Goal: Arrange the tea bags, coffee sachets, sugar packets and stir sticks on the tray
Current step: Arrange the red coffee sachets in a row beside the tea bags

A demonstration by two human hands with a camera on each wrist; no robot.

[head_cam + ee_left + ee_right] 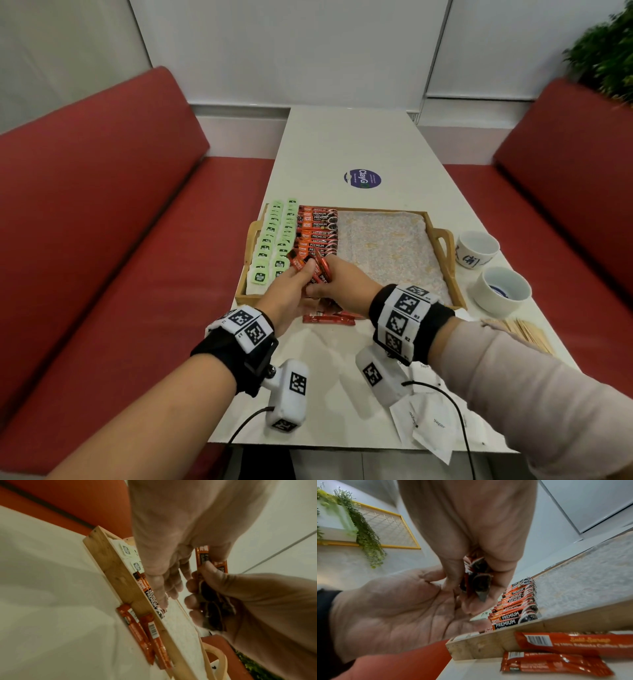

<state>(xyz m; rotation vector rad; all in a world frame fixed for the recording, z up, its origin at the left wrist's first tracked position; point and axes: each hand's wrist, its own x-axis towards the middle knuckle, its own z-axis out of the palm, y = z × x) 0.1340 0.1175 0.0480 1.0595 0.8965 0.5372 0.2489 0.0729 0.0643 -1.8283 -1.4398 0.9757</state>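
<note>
From the head camera, the wooden tray [442,236] sits across the pale table [359,144], lined with a speckled cloth; green tea bags [270,240] run in two overlapping columns at its left end, and beside them red coffee sachets [317,229] lie shingled in one column, so every label stays readable. Both hands meet over the near end of that column: the right hand [342,284] clamps a small bundle of sachets [313,269], seemingly as a ready supply, while the left hand [291,291] has its fingers curled onto the bundle's end, probably to draw one off. Loose sachets [329,318] lie on the table against the tray's near wall; white paper sugar packets [431,421] and thin wooden stir sticks [524,332] wait near the right forearm, beside two glazed white cups [503,291]. From the left wrist, the left hand's fingers [164,582] hang curled beside the right hand [240,601], whose thumb pins the glossy foil strips; the tray's rough-grained rim [113,568] has two barcode-up sachets [144,635] lying just outside it. From the right wrist, the right hand's fingers [496,585] close round the crinkled bundle ends above the left palm [393,608]; the laid row [513,608] looks flat and slippery.
</note>
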